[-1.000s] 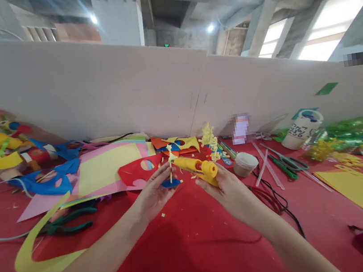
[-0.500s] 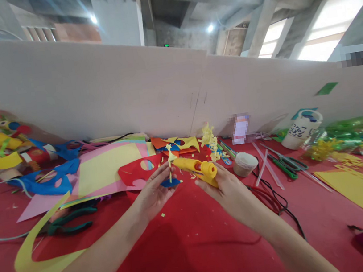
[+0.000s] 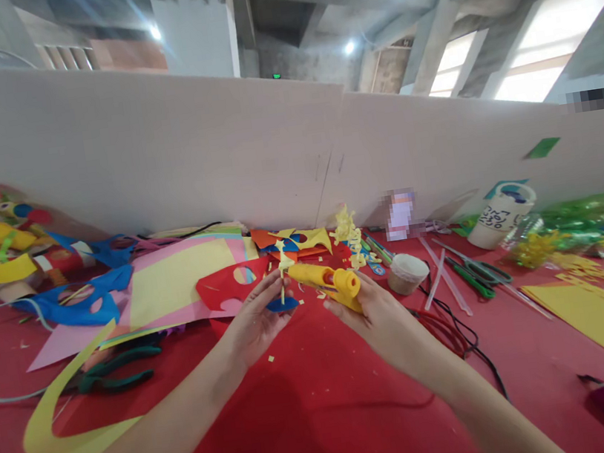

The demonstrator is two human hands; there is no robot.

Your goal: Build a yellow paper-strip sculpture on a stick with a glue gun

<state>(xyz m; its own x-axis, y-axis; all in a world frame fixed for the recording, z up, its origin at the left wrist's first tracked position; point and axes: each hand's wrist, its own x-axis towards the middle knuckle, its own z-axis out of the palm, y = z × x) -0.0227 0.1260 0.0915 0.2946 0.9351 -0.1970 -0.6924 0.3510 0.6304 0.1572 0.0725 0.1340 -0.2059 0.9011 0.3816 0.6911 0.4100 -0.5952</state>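
Your right hand [image 3: 380,311] is wrapped round the glue gun [image 3: 314,275]; your left hand [image 3: 258,315] pinches the stick [image 3: 282,289], toward the worktop's [image 3: 306,413] far edge.

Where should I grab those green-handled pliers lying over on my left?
I'd take the pliers around both handles, coming from the right. The handles spread apart with their free ends facing right, while the other end points left, toward the curved yellow strip, which would probably get in the way.

Yellow glue gun [image 3: 314,275] in right grip [image 3: 379,309]
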